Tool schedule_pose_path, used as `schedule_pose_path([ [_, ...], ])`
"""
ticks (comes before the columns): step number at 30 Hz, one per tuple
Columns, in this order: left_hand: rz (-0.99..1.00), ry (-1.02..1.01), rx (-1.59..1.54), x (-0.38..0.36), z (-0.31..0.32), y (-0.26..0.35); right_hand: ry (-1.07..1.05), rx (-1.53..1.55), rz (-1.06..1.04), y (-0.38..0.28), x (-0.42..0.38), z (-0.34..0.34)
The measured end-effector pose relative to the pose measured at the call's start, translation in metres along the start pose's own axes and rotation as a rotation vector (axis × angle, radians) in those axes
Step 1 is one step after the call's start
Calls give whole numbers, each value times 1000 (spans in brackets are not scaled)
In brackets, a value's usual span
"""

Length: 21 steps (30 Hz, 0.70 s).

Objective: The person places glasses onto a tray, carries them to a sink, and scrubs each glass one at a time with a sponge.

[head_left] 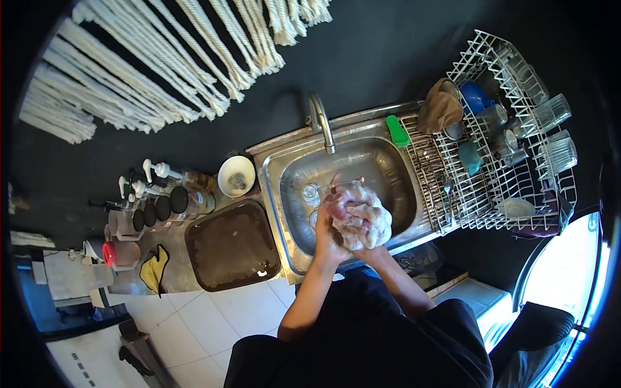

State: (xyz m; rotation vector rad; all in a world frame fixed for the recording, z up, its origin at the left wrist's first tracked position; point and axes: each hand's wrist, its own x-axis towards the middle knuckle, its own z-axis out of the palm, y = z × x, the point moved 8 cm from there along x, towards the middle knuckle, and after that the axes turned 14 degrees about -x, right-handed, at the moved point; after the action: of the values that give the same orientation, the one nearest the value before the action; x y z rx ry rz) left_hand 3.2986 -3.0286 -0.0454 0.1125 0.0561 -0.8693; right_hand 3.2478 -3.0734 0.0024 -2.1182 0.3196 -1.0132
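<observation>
Both hands are together over the front of the steel sink (291, 187), around a lump thick with white foam (374, 223). My left hand (331, 236) is closed along its left side, the fingers partly hidden by suds. On the right, my right hand (367, 249) is mostly covered by the foam, with only the wrist and lower palm plain to see. Pinkish patches show through the lather, but what lies inside it I cannot make out. A clear round glass (310, 192) rests in the basin left of the hands, under the curved faucet (321, 123).
A white wire dish rack (482, 139) with glasses stands right of the sink, near a green-handled item (397, 132). To the left are a dark tray (233, 246), a white bowl (237, 176), pump bottles (162, 170) and a yellow cloth (154, 270). Rope fringe hangs above.
</observation>
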Motion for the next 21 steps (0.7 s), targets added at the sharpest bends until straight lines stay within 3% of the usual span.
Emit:
schedule_pose_path([
  [1, 10, -8, 4, -3, 5, 1, 0, 7, -11, 3, -6, 12],
  [3, 172, 201, 119, -10, 2, 11, 48, 225, 360, 41, -20, 36],
  [4, 221, 250, 146, -11, -13, 16, 92, -104, -67, -12, 9, 1],
  [5, 226, 244, 146, -12, -20, 18, 93, -102, -74, -22, 10, -3],
  [8, 43, -223, -194, -13, 16, 17, -44, 47, -334, -54, -6, 1],
  [9, 44, -225, -193, -14, 14, 21, -44, 48, -335, -48, -11, -1],
  [11, 339, 144, 282, -17, -13, 50, 23, 119, -278, -34, -17, -6],
  [12, 371, 218, 266, -23, 1, 48, 214, 233, -171, -28, -12, -16],
  [15, 254, 127, 368, -29, -4, 54, 342, 0, 255, -30, 27, -54],
  [17, 249, 208, 425, -29, -8, 56, 103, 49, 117, -40, 46, -41],
  [18, 333, 266, 425, -29, -12, 60, -128, 256, 63, -43, 46, -20],
  [19, 420, 323, 423, -30, -15, 67, -347, 107, 60, -50, 42, -7],
  [21, 449, 352, 351, -30, -22, 75, -360, 59, -60, -65, 29, 0],
])
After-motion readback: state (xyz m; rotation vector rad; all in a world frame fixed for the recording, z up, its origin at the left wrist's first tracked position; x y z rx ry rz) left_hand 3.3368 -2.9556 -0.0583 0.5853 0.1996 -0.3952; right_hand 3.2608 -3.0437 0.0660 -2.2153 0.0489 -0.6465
